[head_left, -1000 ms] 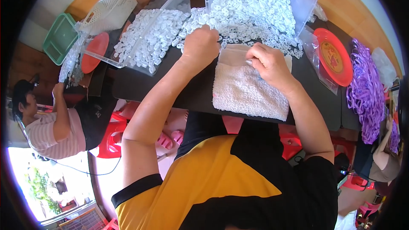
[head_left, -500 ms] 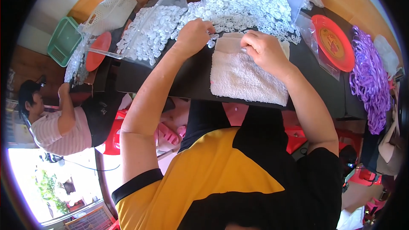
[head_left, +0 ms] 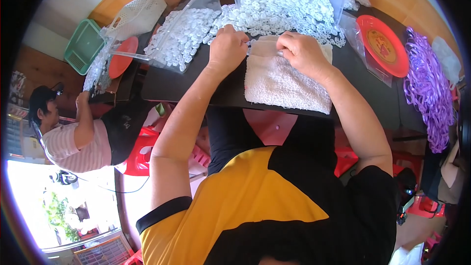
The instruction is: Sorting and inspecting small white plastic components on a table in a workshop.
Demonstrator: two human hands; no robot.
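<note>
Both of my hands are at the near edge of a heap of small white oval plastic pieces point(head_left: 267, 22) with holes through them. My left hand point(head_left: 228, 49) is closed, its fingertips pinched, and a bit of one small white piece shows at them, left of the towel. Over the upper part of a folded white towel point(head_left: 289, 86), my right hand point(head_left: 305, 55) is closed with thumb and fingers together. Whatever it may hold is hidden by the fingers. The towel lies flat on the dark table point(head_left: 194, 88) in front of me.
A clear bin point(head_left: 289, 0) spills pieces behind my hands; another clear bin point(head_left: 184, 39) with pieces lies left. Right are a red plate point(head_left: 382, 45) and purple ribbons point(head_left: 429, 88). Far left are a green basket point(head_left: 84, 46), another red plate point(head_left: 123, 57) and a co-worker point(head_left: 73, 137).
My left hand has moved slightly right and down, from the heap toward the towel's upper left corner, and turned. My right hand stays about where it was. The view has shifted slightly.
</note>
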